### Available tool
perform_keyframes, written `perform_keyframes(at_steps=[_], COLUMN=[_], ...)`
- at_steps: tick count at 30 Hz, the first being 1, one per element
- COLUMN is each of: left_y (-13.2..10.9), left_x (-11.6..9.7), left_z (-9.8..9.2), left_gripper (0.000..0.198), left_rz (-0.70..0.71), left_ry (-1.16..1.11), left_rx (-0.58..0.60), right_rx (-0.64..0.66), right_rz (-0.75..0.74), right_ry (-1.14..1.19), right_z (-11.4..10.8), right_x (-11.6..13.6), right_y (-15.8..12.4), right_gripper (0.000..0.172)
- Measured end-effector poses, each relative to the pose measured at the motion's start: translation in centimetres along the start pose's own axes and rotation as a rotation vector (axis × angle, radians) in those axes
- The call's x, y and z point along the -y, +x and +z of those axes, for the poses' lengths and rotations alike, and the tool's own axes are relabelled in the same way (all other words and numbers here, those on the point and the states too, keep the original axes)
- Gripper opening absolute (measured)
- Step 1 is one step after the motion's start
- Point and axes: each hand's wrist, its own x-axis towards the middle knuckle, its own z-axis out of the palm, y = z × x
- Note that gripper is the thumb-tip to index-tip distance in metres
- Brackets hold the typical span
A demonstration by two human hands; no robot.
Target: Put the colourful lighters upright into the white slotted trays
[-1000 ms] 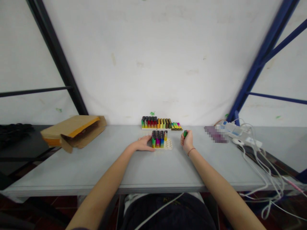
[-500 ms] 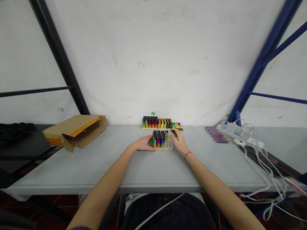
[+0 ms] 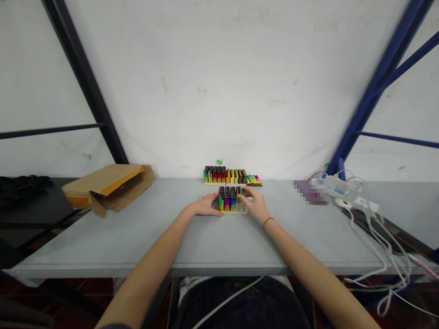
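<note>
Several colourful lighters point(image 3: 227, 204) with black tops stand upright in rows in a clear plastic tray point(image 3: 242, 212) on the table. My left hand point(image 3: 205, 205) holds the tray's left side, thumb along the front corner and fingers toward the back. Over the tray's right part, my right hand point(image 3: 255, 204) pinches a dark-topped lighter point(image 3: 242, 192) upright beside another standing lighter point(image 3: 238, 193). Vacant round slots show in front of these two. My right fingers partly hide the held lighter, so I cannot tell whether its base is seated.
Behind stand a tray of red and green lighters point(image 3: 214, 174) and a group of yellow ones point(image 3: 235, 176); more lighters point(image 3: 254, 180) lie flat beside them. An opened cardboard box point(image 3: 106, 185) sits left. White cables point(image 3: 373, 224) and a power strip point(image 3: 338, 186) occupy the right.
My right hand has moved slightly left with the lighter, which has gone from tilted beside the tray to upright over its back right slots. My left hand has stayed put.
</note>
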Motion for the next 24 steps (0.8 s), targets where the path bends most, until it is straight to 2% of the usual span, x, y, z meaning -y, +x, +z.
perform_keyframes(at_steps=[6, 12, 19, 21, 24], left_y=[0.0, 0.1, 0.0, -0.1, -0.1], left_x=[0.0, 0.2, -0.1, -0.1, 0.0], left_z=[0.1, 0.2, 0.0, 0.0, 0.0], left_gripper=[0.086, 0.086, 0.087, 0.088, 0.089], left_rz=[-0.001, -0.004, -0.008, -0.012, -0.012], left_ry=[0.005, 0.0, 0.003, 0.002, -0.003], left_rx=[-0.005, -0.008, 0.008, 0.008, 0.011], right_rx=[0.02, 0.037, 0.141, 0.117, -0.028], right_rz=[0.078, -0.104, -0.137, -0.14, -0.07], right_ry=[0.034, -0.253, -0.444, -0.483, -0.536], right_z=[0.4, -0.1, -0.5, -0.9, -2.1], right_x=[-0.7, -1.3, -1.1, -1.5, -3.5], right_y=[-0.2, 0.2, 0.3, 0.9, 2.5], right_gripper=[0.031, 0.027, 0.034, 0.035, 0.037])
